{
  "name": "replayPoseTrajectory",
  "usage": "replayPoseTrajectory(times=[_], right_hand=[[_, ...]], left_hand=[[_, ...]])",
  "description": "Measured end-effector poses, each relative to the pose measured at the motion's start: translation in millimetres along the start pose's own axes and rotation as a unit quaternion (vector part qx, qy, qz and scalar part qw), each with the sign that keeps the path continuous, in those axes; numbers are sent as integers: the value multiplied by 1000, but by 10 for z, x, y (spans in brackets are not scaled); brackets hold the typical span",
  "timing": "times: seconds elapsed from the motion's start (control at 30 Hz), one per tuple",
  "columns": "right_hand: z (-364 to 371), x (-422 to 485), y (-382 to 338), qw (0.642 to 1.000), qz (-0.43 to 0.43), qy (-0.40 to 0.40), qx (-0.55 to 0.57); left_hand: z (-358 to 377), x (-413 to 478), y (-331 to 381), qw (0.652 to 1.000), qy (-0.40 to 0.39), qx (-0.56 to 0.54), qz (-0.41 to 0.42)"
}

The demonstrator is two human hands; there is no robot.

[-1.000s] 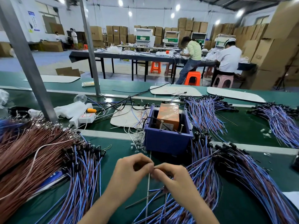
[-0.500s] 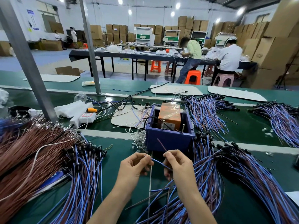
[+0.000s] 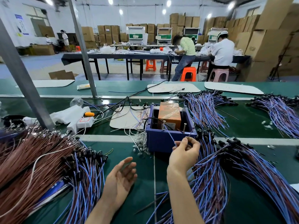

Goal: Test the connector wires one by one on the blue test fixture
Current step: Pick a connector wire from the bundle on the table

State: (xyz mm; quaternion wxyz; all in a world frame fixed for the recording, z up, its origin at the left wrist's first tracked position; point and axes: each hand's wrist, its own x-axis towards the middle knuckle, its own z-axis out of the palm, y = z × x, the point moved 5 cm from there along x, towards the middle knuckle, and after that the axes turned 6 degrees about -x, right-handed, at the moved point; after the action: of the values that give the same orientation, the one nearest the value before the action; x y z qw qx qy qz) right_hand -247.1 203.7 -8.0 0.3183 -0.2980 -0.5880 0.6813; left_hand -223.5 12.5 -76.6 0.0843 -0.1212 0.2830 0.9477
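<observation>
Far left, we open on a brown bundle (image 3: 24, 159) fanned across the green bench (image 3: 142, 183). Just beside it lies a heap of blue-and-brown leads (image 3: 85, 175) with black connector heads.

Next across, the left hand (image 3: 119, 177) hovers palm up above the bench, fingers loose and spread, holding nothing.

Centre now: the blue test fixture (image 3: 169, 139), an open box with an orange block (image 3: 169, 113) inside and 2 metal pins (image 3: 163, 126) standing behind its front wall. Here's the action: the right hand (image 3: 184, 152) pinches 1 connector wire (image 3: 170, 137) between thumb and fingertips, right at the fixture's front rim. The blue strand slants up toward the left pin; whether it touches, we cannot tell.

We judge this wire featherlight and limp, with tips that bend easily. The grip belongs on the insulation close behind the tips, where they can be aimed.

To the right, another heap (image 3: 252, 162) crowds the fixture's side. The only open lane is the bare strip of bench before the fixture. We'd lift over that front wall, not drag, since both heaps could snag a trailing lead.
</observation>
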Motion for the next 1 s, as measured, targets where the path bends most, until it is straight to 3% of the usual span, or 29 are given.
replayPoseTrajectory(times=[0.3,0.5,1.0], right_hand=[[39,45,61,998,-13,55,10],[81,-8,11,996,-85,6,10],[87,-9,5,993,-104,-46,13]], left_hand=[[-42,47,-5,999,15,29,9],[-42,44,-2,999,15,27,13],[-59,46,2,999,21,22,20]])
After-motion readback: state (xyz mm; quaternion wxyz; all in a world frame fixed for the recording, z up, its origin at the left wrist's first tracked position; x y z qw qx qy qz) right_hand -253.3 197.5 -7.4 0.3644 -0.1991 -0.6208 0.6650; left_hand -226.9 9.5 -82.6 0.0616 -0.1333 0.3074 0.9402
